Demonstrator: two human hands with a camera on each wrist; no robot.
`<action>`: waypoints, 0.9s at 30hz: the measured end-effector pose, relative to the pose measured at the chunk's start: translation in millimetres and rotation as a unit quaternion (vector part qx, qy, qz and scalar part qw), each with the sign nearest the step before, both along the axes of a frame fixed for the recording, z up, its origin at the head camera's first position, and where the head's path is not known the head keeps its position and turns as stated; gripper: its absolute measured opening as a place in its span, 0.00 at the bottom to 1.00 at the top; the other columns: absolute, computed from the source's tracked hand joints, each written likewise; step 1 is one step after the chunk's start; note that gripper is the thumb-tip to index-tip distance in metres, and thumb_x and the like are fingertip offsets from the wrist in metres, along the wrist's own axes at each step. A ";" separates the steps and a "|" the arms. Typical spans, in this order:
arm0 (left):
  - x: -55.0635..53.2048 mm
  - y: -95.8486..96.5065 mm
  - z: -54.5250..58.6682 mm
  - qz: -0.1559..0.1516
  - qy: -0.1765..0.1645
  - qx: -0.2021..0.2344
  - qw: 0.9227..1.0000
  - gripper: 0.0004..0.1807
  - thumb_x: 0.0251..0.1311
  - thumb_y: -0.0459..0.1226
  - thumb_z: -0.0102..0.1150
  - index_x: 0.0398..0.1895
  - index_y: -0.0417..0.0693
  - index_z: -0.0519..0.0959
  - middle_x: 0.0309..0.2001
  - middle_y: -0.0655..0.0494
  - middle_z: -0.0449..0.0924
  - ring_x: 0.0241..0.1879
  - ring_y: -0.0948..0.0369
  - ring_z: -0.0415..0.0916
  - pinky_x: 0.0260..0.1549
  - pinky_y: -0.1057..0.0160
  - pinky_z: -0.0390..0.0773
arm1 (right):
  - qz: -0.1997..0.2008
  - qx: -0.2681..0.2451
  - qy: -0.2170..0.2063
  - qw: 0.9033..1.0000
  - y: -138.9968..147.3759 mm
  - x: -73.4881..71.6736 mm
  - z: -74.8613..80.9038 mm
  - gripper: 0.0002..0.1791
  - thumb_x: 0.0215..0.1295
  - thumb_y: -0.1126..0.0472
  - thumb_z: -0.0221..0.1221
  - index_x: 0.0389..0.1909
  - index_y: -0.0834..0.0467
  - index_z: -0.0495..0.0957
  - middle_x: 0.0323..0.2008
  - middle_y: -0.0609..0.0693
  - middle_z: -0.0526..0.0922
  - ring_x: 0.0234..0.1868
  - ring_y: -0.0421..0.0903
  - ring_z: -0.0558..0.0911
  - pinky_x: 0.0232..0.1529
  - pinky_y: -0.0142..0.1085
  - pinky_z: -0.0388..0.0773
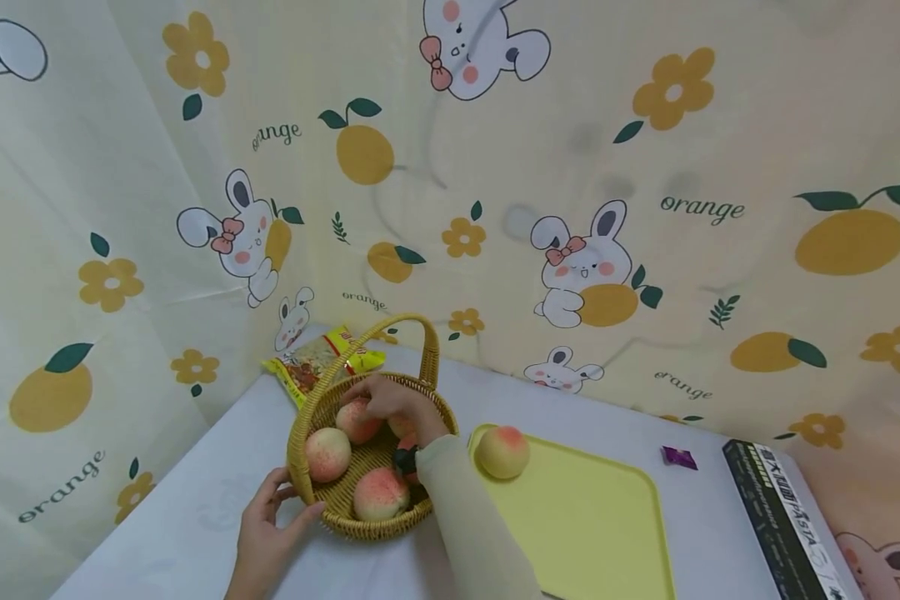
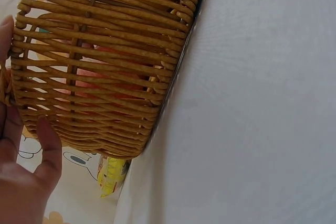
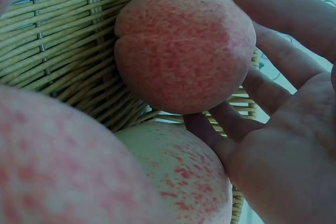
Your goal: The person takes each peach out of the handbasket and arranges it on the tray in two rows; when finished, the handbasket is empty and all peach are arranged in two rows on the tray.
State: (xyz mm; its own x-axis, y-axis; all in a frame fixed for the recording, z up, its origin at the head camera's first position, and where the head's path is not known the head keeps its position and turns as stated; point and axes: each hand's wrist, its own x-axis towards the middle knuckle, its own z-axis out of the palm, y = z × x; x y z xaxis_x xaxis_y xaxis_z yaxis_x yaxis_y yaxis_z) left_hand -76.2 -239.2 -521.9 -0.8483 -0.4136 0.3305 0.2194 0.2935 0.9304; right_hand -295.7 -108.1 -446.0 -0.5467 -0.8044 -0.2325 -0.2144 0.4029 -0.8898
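A yellow wicker basket point(image 1: 371, 530) with a tall arched handle stands on the white table and holds several pink-and-cream peaches. My right hand point(image 1: 399, 405) reaches into it over the far side. Its fingers curl round a peach point(image 3: 184, 45), which also shows in the head view. Another peach point(image 3: 178, 174) lies right under those fingertips in the right wrist view. One peach point(image 1: 327, 455) sits by the left wall, one point(image 1: 381, 493) at the front. My left hand point(image 1: 270, 521) grips the basket's left side near the handle's foot, its thumb against the wicker point(image 2: 105, 72).
Right of the basket lies a yellow tray point(image 1: 592, 508) with a peach point(image 1: 503, 452) at its far left corner. A yellow snack bag point(image 1: 307, 367) is behind the basket. Further right are a small purple packet point(image 1: 678, 457) and a long black-and-white box point(image 1: 783, 517). Printed cloth hangs behind.
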 end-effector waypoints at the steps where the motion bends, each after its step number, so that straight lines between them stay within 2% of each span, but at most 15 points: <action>1: -0.1 -0.1 -0.1 0.000 0.000 0.000 1.000 0.27 0.52 0.25 0.73 0.56 0.38 0.75 0.50 0.45 0.77 0.48 0.67 0.74 0.48 0.76 0.75 | 0.000 0.001 -0.008 1.000 0.1 0.7 0.2 0.29 0.56 0.82 0.50 0.60 0.64 0.78 0.61 0.51 0.74 0.55 0.43 0.75 0.55 0.31 0.74; 4: -0.3 -0.2 -0.3 0.001 -0.001 -0.002 1.000 0.27 0.51 0.25 0.73 0.55 0.38 0.75 0.50 0.46 0.77 0.48 0.68 0.73 0.49 0.77 0.74 | 0.004 0.006 -0.020 1.000 0.4 3.4 1.2 0.30 0.57 0.83 0.48 0.59 0.64 0.78 0.59 0.51 0.75 0.53 0.43 0.75 0.53 0.32 0.74; 11: -0.1 0.9 0.3 0.005 -0.011 -0.002 1.000 0.27 0.51 0.26 0.73 0.55 0.38 0.75 0.50 0.48 0.77 0.49 0.68 0.73 0.48 0.76 0.75 | 0.023 0.030 -0.002 0.999 1.1 7.3 2.2 0.31 0.59 0.86 0.47 0.59 0.61 0.79 0.61 0.48 0.73 0.60 0.43 0.70 0.56 0.32 0.72; 18: 0.0 2.5 0.4 0.010 -0.018 -0.004 1.000 0.27 0.51 0.26 0.73 0.55 0.39 0.75 0.50 0.49 0.76 0.49 0.68 0.73 0.48 0.75 0.76 | 0.013 0.024 -0.042 0.999 4.3 10.2 1.2 0.30 0.59 0.85 0.54 0.59 0.60 0.79 0.57 0.48 0.75 0.52 0.43 0.74 0.50 0.34 0.76; 25: 0.2 4.1 2.4 0.018 -0.028 -0.004 0.999 0.27 0.51 0.27 0.74 0.56 0.40 0.75 0.50 0.50 0.76 0.47 0.67 0.73 0.48 0.74 0.76 | 0.023 0.022 0.035 0.999 4.5 7.8 -0.8 0.28 0.57 0.83 0.59 0.59 0.63 0.77 0.52 0.49 0.78 0.47 0.42 0.77 0.48 0.32 0.78; 27: 0.4 4.4 3.0 0.020 -0.034 -0.005 0.999 0.27 0.52 0.27 0.74 0.56 0.40 0.75 0.51 0.50 0.76 0.47 0.67 0.73 0.49 0.73 0.76 | 0.023 0.013 0.045 0.999 4.7 6.5 -2.4 0.28 0.56 0.82 0.60 0.59 0.63 0.78 0.52 0.49 0.78 0.46 0.41 0.77 0.47 0.30 0.78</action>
State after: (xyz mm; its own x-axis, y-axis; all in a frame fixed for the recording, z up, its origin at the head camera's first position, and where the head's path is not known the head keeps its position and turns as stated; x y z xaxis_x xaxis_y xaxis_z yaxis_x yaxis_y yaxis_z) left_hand -75.8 -234.8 -518.9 -0.8516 -0.4454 0.2764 0.1430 0.3099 0.9399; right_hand -289.2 -103.4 -448.4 -0.5291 -0.8234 -0.2051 -0.3114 0.4133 -0.8557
